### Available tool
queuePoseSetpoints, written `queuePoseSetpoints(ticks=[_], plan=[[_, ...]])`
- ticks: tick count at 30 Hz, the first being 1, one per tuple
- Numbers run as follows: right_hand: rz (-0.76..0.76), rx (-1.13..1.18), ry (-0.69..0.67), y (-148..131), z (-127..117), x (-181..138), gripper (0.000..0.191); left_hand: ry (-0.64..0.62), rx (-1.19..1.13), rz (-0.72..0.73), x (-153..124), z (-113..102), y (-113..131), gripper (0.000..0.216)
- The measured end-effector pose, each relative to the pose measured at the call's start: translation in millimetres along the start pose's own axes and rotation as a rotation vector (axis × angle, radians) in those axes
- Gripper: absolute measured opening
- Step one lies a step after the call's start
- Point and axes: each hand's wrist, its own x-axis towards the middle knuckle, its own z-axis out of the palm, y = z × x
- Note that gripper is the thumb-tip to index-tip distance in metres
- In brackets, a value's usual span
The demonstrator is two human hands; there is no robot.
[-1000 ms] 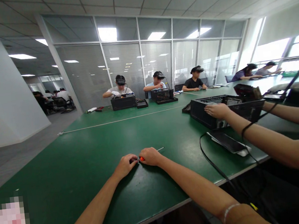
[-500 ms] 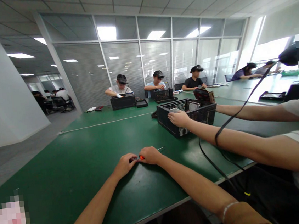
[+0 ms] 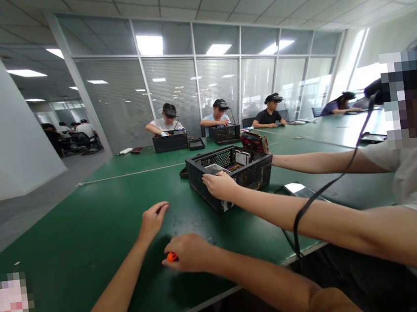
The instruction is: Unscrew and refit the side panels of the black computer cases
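Observation:
My right hand point(image 3: 192, 253) is closed round a screwdriver point(image 3: 172, 256). Its orange handle end pokes out at the thumb side, and a thin shaft shows faintly on the far side of the hand. To the left and farther forward, my left hand point(image 3: 154, 220) hovers low over the green table with thumb and fingers pressed together; whether anything is between them I cannot make out. Ahead on the right lies a black computer case point(image 3: 246, 179), open at the top. A co-worker's hand point(image 3: 222, 186) grips its near left corner, and their other arm reaches its far right side.
A red and black computer part point(image 3: 255, 142) sits at the case's far right corner. A flat shiny panel point(image 3: 299, 189) lies behind the co-worker's forearm. A black strap point(image 3: 312, 199) hangs across that arm. Other people work at cases point(image 3: 171, 142) across the table point(image 3: 99, 222).
The co-worker has brought the computer case left and nearer to me. My hands have parted: the right came back towards me with the screwdriver, the left went left and slightly forward.

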Motion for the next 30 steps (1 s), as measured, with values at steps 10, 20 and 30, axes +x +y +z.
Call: queuePoseSetpoints(ticks=[10, 20, 30], plan=[[0.081, 0.115, -0.070, 5, -128, -68, 0.021, 0.029, -0.102, 0.229, 71, 35, 131, 0.024], [0.394, 0.160, 0.097, -24, -165, -148, 0.016, -0.137, 0.350, 0.243, 107, 176, 230, 0.022], [0.630, 0.060, 0.289, -13, -159, -184, 0.020, -0.033, 0.438, 0.290, 101, 139, 187, 0.024]])
